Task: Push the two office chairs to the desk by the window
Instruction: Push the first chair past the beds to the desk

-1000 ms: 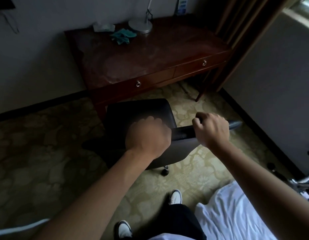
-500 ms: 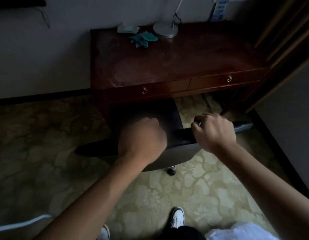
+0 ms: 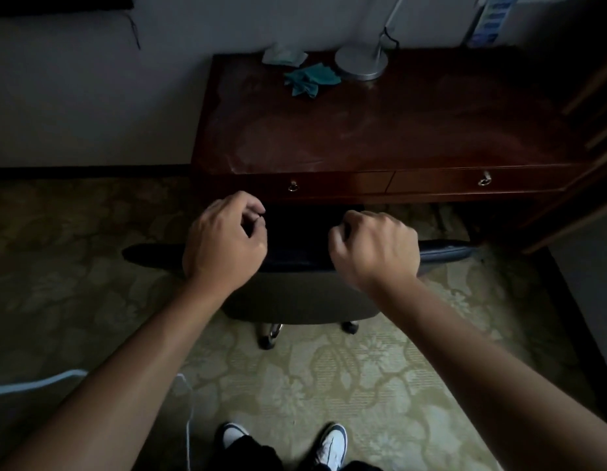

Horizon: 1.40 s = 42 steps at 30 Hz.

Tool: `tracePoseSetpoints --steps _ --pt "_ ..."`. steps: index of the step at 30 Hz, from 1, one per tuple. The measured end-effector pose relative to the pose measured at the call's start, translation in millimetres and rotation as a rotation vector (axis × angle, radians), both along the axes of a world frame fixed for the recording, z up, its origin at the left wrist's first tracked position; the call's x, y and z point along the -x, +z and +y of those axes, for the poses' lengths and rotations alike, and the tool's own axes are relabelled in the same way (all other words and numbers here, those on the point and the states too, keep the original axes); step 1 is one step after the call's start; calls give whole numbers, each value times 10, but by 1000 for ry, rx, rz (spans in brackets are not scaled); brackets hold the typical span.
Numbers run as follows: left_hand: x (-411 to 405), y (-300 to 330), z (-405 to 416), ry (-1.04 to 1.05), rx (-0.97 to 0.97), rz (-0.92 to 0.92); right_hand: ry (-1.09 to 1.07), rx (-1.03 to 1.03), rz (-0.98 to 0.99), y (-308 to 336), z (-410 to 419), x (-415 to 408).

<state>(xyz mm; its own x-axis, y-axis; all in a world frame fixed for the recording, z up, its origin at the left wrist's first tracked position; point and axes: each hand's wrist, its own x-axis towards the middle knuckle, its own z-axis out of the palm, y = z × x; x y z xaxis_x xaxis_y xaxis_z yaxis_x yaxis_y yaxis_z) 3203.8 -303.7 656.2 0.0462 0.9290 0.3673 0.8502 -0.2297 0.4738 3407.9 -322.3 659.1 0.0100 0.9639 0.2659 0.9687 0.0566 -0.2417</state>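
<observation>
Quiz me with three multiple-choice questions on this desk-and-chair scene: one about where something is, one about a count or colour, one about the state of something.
1. Where does the crumpled cloth lie?
A. on the carpet
B. on the desk, left of the lamp base
C. on the chair seat

2. How many ring pulls show on the desk's front?
A. two
B. four
C. none

3. How is the office chair placed?
A. tipped on its side
B. far from the desk
C. upright, its seat going under the desk

Answers: 1 B, the teal cloth sits on the wood by the lamp. 2 A, one pull per drawer, the other at. 3 C, the backrest is level under the left hand and right hand.
</observation>
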Motion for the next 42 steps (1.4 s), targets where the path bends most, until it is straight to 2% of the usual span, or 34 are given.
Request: tracePoseSetpoints --steps 6,19,23,27,42 --pt "-120 -75 463 24 122 -27 17 35 22 -34 505 -150" --pt "-156 -7 1731 113 177 -17 5 80 40 -51 1863 -141" --pt "-197 -30 2023 137 133 -7 6 90 35 -38 2251 -216" --pt "-78 -13 2159 141 112 -8 -2 -19 44 -61 2313 -75" --pt "3 -43 2256 107 98 -46 16 -56 69 -82 2370 -21"
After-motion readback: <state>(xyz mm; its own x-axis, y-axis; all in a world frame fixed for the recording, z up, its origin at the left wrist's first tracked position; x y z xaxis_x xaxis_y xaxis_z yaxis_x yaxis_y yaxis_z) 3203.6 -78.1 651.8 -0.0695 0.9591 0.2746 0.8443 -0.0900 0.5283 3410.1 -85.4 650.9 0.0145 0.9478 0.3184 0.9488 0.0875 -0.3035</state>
